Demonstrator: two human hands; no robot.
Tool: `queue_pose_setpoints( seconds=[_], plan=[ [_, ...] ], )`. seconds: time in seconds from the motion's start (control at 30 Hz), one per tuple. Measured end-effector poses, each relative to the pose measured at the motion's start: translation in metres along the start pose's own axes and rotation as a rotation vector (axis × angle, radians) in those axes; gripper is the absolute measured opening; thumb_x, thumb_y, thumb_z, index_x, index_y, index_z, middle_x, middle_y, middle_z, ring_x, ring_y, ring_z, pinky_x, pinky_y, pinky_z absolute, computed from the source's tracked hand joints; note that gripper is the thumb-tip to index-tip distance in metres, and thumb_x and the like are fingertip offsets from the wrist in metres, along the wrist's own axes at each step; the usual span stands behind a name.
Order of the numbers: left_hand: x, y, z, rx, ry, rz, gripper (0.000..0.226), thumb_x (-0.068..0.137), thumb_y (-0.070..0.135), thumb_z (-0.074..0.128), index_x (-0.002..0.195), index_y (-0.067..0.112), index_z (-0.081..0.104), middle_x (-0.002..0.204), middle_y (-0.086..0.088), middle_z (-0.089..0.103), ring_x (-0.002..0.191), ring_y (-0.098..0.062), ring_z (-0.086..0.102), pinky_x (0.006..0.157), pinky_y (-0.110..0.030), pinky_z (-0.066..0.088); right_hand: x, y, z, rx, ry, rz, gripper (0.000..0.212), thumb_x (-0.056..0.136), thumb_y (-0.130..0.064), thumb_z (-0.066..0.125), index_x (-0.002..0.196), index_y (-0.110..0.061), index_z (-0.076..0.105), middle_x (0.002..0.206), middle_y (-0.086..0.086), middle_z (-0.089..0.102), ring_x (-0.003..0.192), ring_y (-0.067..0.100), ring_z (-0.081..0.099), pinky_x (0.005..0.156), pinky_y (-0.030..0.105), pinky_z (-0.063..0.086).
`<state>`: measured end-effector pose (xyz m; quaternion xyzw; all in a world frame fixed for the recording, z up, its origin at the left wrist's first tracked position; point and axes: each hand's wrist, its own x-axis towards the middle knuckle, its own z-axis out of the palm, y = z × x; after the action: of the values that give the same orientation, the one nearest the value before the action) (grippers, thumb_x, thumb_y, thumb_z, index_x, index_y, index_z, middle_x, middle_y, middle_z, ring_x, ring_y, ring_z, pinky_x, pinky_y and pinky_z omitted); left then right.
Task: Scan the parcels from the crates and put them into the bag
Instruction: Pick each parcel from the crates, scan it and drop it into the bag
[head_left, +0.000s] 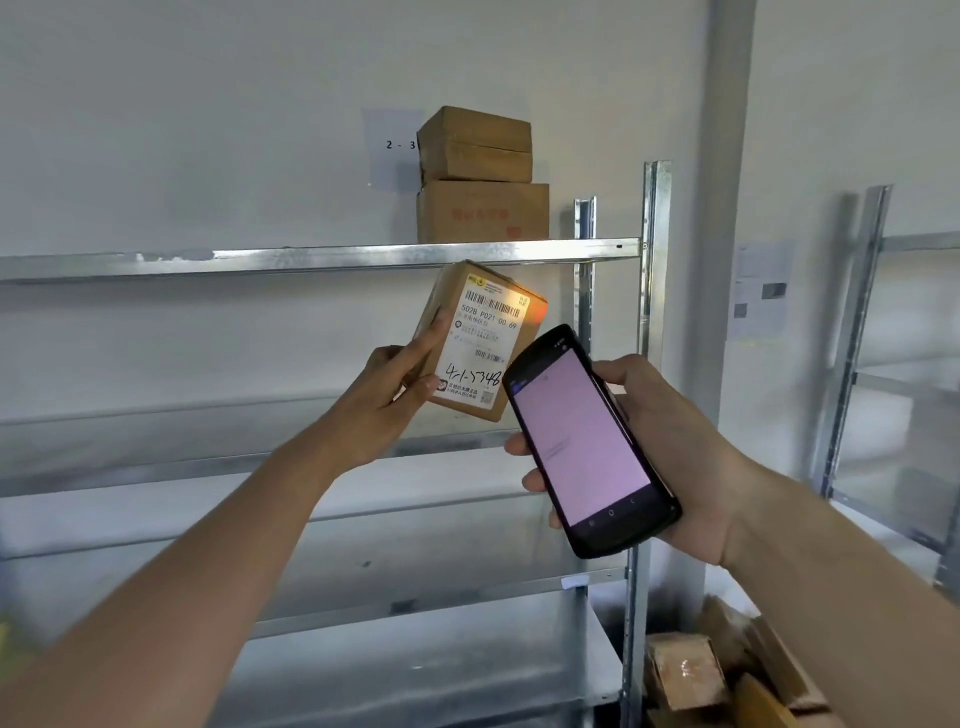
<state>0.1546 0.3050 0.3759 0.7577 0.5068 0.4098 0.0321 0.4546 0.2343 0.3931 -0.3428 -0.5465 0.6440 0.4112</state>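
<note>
Head view: one parcel mid-scan, bagging still ahead

Left hand (387, 387) grips a small parcel (475, 340) raised before the metal shelf (311, 257), label facing the handheld scanner (589, 439) clasped in the right hand (670, 447). A red glow falls beside the barcode, so scanning looks underway. No bag shows; more cardboard parcels (685, 670) wait lower right.

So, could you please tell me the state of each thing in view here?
parcel: held up by the left hand, label facing the camera, red scan light on its upper right corner.
handheld scanner: gripped in the right hand, screen lit, top aimed at the parcel.
two boxes: stacked on the top shelf.
cartons: piled on the floor, lower right.
</note>
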Motion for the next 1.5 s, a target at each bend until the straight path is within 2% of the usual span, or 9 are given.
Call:
queue_pose_setpoints(
  seconds=[0.1,0.2,0.33,0.47,0.67,1.03,1.23,1.4,1.5],
  plan=[
    [0.002,-0.001,0.005,-0.001,-0.031,0.003,0.063,0.112,0.039,0.04,0.152,0.075,0.007,0.135,0.002,0.042,0.128,0.006,0.039,0.104,-0.004,0.034,-0.003,-0.001,0.001,-0.003,-0.03,0.014,0.056,0.107,-0.055,0.038,0.131,-0.016,0.071,0.117,0.023,0.077,0.09,0.037,0.071,0.076,0.047,0.059],
    [0.005,-0.001,0.011,-0.013,-0.046,0.005,0.063,0.112,0.039,0.041,0.151,0.076,0.008,0.136,0.002,0.04,0.126,0.004,0.04,0.109,-0.016,0.039,-0.007,-0.001,0.001,0.003,-0.059,0.026,0.058,0.107,-0.056,0.037,0.132,-0.016,0.07,0.12,0.023,0.076,0.091,0.037,0.072,0.079,0.047,0.059],
    [0.01,-0.001,0.021,-0.007,-0.063,-0.02,0.063,0.112,0.038,0.041,0.151,0.076,0.008,0.136,0.001,0.039,0.13,-0.008,0.041,0.11,-0.022,0.04,-0.013,0.0,0.0,0.006,-0.08,0.041,0.057,0.106,-0.057,0.037,0.129,-0.017,0.072,0.119,0.022,0.077,0.092,0.037,0.072,0.077,0.046,0.062],
    [0.014,0.003,0.029,-0.008,-0.058,-0.028,0.064,0.112,0.038,0.042,0.15,0.077,0.009,0.135,0.001,0.039,0.125,0.001,0.041,0.107,-0.018,0.037,-0.018,-0.001,-0.003,0.018,-0.092,0.038,0.058,0.105,-0.057,0.037,0.13,-0.017,0.072,0.122,0.022,0.076,0.089,0.036,0.073,0.076,0.045,0.061],
    [0.011,0.012,0.036,-0.053,-0.049,-0.039,0.066,0.112,0.035,0.043,0.151,0.076,0.008,0.136,0.0,0.038,0.133,-0.013,0.036,0.115,-0.031,0.04,-0.026,-0.002,-0.011,0.043,-0.096,0.033,0.058,0.105,-0.055,0.038,0.131,-0.016,0.072,0.122,0.024,0.076,0.089,0.037,0.073,0.075,0.046,0.061],
    [0.012,0.016,0.044,-0.032,-0.031,-0.05,0.07,0.112,0.03,0.044,0.152,0.075,0.008,0.143,-0.002,0.035,0.134,-0.012,0.037,0.11,-0.028,0.041,-0.037,-0.003,-0.024,0.064,-0.158,0.05,0.061,0.104,-0.057,0.039,0.133,-0.014,0.071,0.125,0.024,0.075,0.095,0.04,0.072,0.081,0.048,0.06],
    [0.013,0.017,0.044,-0.001,-0.028,-0.041,0.067,0.11,0.035,0.041,0.152,0.075,0.006,0.14,-0.003,0.037,0.132,-0.011,0.038,0.113,-0.035,0.041,-0.041,-0.01,-0.024,0.077,-0.184,0.041,0.063,0.104,-0.055,0.04,0.107,-0.01,0.084,0.113,0.024,0.078,0.084,0.039,0.075,0.085,0.051,0.058],
    [0.017,0.016,0.041,0.001,-0.017,-0.072,0.065,0.111,0.034,0.04,0.156,0.069,0.009,0.133,-0.006,0.041,0.128,-0.017,0.041,0.108,-0.025,0.04,-0.043,-0.011,-0.022,0.091,-0.215,0.041,0.06,0.103,-0.054,0.042,0.117,-0.008,0.079,0.113,0.025,0.077,0.083,0.04,0.074,0.081,0.05,0.058],
    [0.021,0.015,0.038,0.008,-0.029,-0.066,0.067,0.112,0.03,0.043,0.157,0.068,0.011,0.14,-0.008,0.044,0.134,-0.021,0.043,0.119,-0.038,0.04,-0.043,-0.013,-0.024,0.094,-0.22,0.04,0.061,0.102,-0.053,0.042,0.113,-0.007,0.082,0.114,0.025,0.077,0.082,0.039,0.074,0.083,0.051,0.058]
  ],
)
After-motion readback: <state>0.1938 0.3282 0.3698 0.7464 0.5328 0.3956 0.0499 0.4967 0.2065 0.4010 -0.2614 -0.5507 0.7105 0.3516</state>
